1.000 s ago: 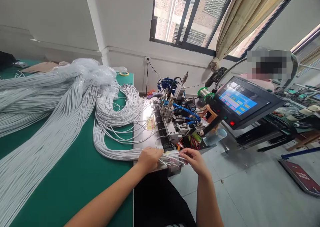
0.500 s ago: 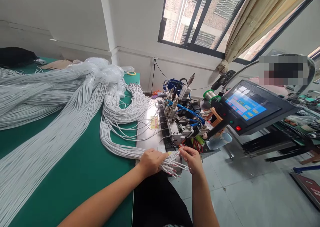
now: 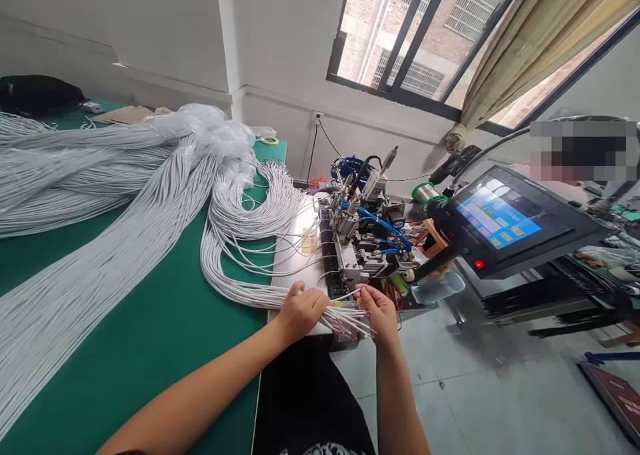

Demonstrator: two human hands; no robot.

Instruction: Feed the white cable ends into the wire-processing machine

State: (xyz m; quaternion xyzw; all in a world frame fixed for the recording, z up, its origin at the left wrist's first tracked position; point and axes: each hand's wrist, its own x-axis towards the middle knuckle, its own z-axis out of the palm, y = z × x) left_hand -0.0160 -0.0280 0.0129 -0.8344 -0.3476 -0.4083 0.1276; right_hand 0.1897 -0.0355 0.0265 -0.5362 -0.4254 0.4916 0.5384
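My left hand (image 3: 299, 311) is closed round a bundle of thin white cables (image 3: 239, 293) at the front edge of the metal plate (image 3: 293, 255). The cable ends (image 3: 346, 323), with red and white stripped tips, fan out to the right of that hand. My right hand (image 3: 379, 310) pinches one cable end just in front of the small machine (image 3: 361, 248), which has blue air hoses and metal clamps. Both hands sit close together, a few fingers' width apart.
Large heaps of white cables (image 3: 100, 201) cover the green mat (image 3: 145, 348). A black touchscreen panel (image 3: 505, 223) on an arm stands right of the machine. A solder spool (image 3: 424, 192) sits behind it. Another person is at the far right. Grey floor tiles lie below.
My right hand has moved up and left, closer to the machine's front, with a cable end in its fingers. The left hand keeps its hold on the bundle. The camera has swung slightly left.
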